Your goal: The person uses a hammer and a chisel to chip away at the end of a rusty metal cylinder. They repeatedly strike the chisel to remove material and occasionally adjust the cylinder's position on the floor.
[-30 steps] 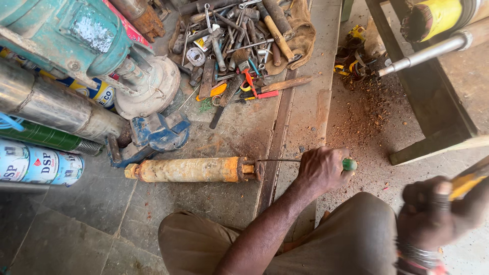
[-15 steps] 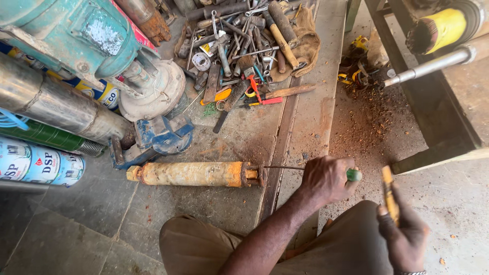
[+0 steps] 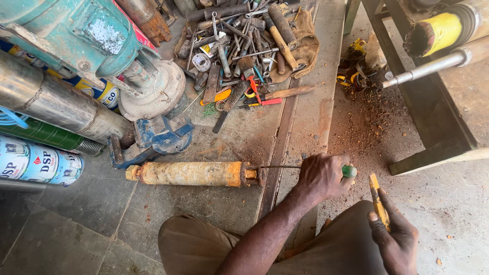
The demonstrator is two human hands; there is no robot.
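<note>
Now we are gripping a screwdriver (image 3: 305,167) in our left hand (image 3: 322,175), its tip at the rusty pipe (image 3: 191,173); our right hand (image 3: 395,238) is clasping a yellow tool (image 3: 377,200).

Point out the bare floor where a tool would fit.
Bare: grey slabs below the rusty cylinder, left of the knee; concrete right of the right hand, below the bench leg. Crowded: tool pile up top, pumps at left.

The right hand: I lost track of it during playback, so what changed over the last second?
The right hand, blurred and out at the right edge earlier, has come in nearer the left hand, holding a yellow-handled tool. The left hand stays clamped on the green-handled screwdriver, against the rusty cylinder, which has not moved.
</note>
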